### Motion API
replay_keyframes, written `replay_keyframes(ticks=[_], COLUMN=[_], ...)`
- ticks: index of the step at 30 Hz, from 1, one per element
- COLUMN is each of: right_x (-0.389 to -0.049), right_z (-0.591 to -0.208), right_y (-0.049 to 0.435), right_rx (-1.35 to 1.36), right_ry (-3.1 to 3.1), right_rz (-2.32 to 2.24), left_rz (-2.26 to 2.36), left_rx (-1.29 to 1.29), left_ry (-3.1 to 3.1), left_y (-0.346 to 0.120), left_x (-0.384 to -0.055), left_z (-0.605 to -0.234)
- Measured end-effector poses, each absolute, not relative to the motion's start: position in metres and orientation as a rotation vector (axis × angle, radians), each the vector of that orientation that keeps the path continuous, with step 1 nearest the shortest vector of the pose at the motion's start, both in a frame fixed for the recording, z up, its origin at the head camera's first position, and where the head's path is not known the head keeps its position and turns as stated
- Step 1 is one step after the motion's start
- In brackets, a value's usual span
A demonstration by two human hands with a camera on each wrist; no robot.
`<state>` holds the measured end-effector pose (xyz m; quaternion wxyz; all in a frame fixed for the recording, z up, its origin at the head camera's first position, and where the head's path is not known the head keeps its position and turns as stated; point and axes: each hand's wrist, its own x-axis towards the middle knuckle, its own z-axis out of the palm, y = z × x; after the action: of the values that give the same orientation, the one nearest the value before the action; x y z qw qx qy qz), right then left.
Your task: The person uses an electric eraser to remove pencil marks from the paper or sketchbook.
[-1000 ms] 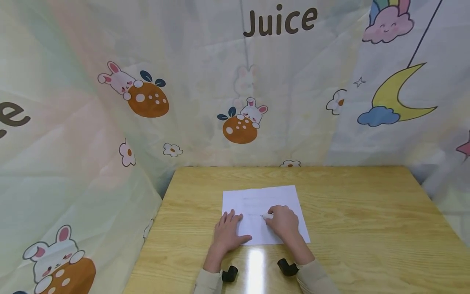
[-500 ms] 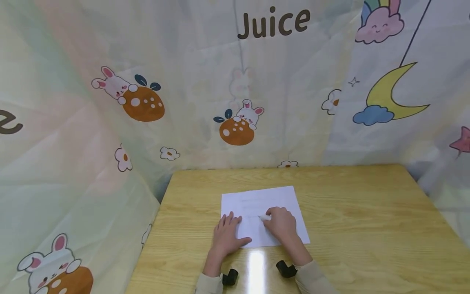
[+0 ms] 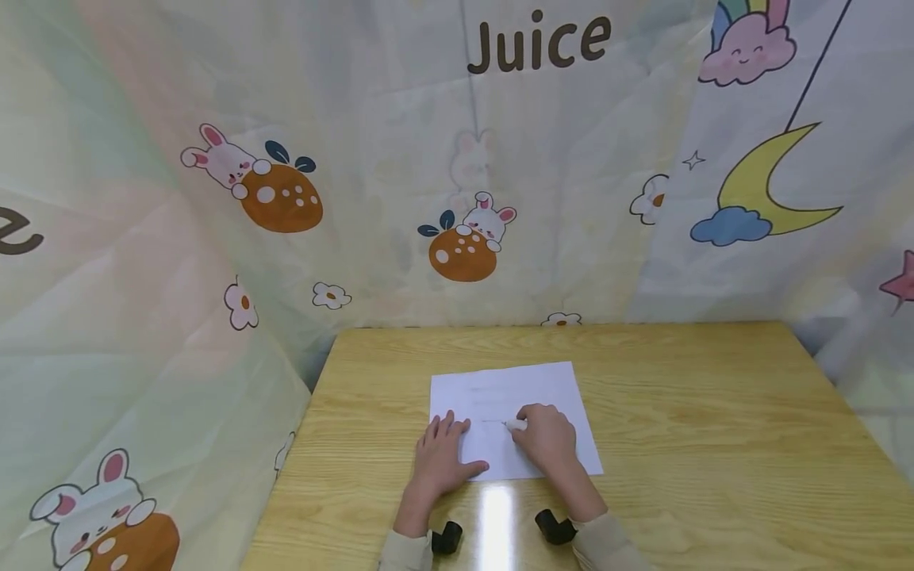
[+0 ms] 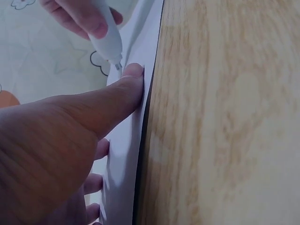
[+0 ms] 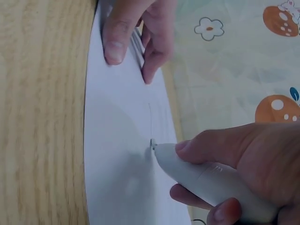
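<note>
A white sheet of paper lies on the wooden table, with faint horizontal lines on its upper part and one darker thin line near its middle. My left hand lies spread on the paper's left side, its thumb along the near edge. My right hand grips a fat white correction pen, pinching its tapered front between thumb and fingers. The pen's thin metal tip is right at the dark line, tilted toward the left. In the left wrist view, the correction pen points down just beyond my left thumb.
The wooden table stretches away on both sides of the paper. A printed cloth with rabbits and flowers hangs behind and to the left. Black wrist mounts stick out from both sleeves.
The head view has shifted slightly. My right hand and the correction pen have barely moved, the tip a touch left along the line. My left hand stays flat on the paper.
</note>
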<state>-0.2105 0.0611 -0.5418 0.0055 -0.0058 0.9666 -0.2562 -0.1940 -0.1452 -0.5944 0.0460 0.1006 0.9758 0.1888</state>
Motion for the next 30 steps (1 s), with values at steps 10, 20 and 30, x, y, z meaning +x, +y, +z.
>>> replay_keyframes(ticks=[10, 20, 30], right_x=[-0.2102, -0.2113, -0.2176], right_z=[-0.5445, -0.5467, -0.5434], right_y=[0.0607, 0.0586, 0.0574], right_rx=[-0.012, -0.002, -0.03], right_ry=[3.018, 2.975, 2.986], right_rz=[-0.819, -0.818, -0.826], left_rz=[0.586, 0.588, 0.586], left_rx=[0.309, 0.297, 0.293], left_ry=[2.963, 2.939, 2.955], left_y=[-0.1456, -0.147, -0.148], left_x=[-0.1915, -0.1879, -0.1932], left_z=[-0.5902, -0.5928, -0.5899])
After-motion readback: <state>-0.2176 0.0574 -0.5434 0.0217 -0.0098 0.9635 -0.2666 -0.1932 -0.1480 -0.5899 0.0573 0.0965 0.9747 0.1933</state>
